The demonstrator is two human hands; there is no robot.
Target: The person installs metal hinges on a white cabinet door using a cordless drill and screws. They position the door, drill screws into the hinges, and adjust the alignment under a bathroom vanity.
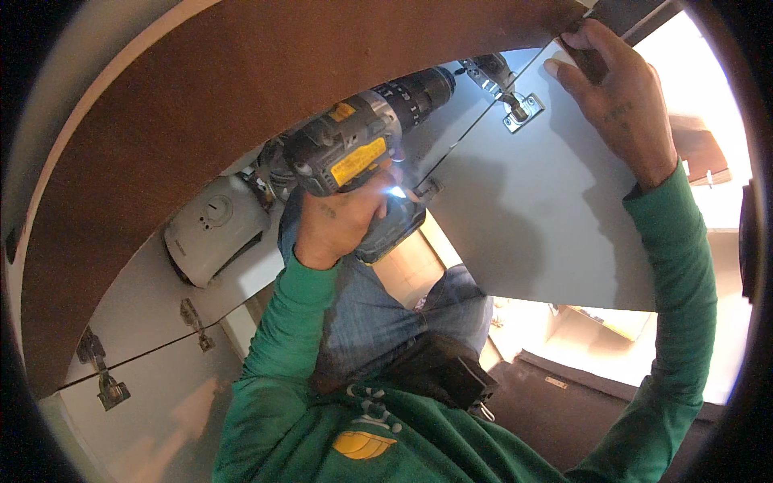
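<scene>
My left hand [342,217] is closed around the grip of a black cordless drill [342,145] with yellow labels. The drill's work light is lit, and its chuck points up and right at a metal cabinet hinge [523,113]. That hinge spans the joint between the cabinet side and a grey cabinet door [539,209]. Whether the bit touches a screw there cannot be made out. At the upper right, my right hand [620,88] grips the top corner of the door, thumb on its inner face. A second hinge [431,190] sits lower on the same joint, partly hidden.
A brown panel [161,121] curves across the top and left, close above the drill. Behind it is a white boxy appliance [213,229] with a dial. Another door at lower left carries two hinges [113,393]. A dark brown board [523,402] lies at lower right.
</scene>
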